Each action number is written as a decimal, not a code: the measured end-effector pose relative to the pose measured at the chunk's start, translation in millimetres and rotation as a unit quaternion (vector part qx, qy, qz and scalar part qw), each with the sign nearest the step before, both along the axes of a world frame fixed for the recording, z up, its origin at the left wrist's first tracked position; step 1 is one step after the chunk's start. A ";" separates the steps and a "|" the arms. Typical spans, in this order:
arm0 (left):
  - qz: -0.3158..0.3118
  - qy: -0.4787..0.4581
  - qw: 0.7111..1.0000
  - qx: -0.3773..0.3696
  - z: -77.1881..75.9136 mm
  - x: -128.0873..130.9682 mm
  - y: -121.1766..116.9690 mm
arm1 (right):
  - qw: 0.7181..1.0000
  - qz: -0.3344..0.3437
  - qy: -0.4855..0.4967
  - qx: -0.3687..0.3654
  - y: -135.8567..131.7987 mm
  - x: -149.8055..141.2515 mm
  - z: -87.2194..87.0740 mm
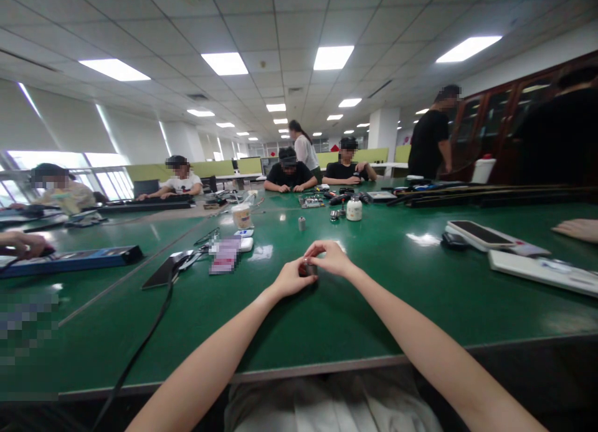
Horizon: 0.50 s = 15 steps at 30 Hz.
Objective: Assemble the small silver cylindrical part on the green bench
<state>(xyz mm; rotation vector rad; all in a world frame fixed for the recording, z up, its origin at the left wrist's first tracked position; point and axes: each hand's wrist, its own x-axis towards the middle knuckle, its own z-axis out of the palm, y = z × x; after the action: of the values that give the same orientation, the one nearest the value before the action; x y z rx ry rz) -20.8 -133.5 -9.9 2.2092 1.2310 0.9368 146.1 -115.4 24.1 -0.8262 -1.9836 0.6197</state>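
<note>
A small grey metal cylinder stands at the middle of the green table, partly covered by my fingers. My left hand is wrapped round its side, with the thumb toward me. From above and to the right, my right hand pinches at the cylinder's top; whatever detail lies under those fingertips is too small to make out. Farther off, a similar metal cylinder stands upright on its own. Several small shiny metal parts lie beyond it, beside a white jar.
To the left are a paper cup, a phone and a black cable running over the table edge. White flat devices lie at right. Another person's hand rests there; several people sit or stand around.
</note>
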 end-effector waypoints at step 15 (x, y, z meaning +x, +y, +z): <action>0.009 0.011 1.000 0.001 2.4 -0.2 -1.5 | 0.998 -0.049 -0.026 0.041 -3.3 -0.5 2.8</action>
<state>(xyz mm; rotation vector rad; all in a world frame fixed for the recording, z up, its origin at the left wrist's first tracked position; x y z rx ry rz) -20.9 -135.1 -7.6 2.2195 1.2618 0.9216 145.6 -118.6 26.9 -0.8909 -1.9880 0.4623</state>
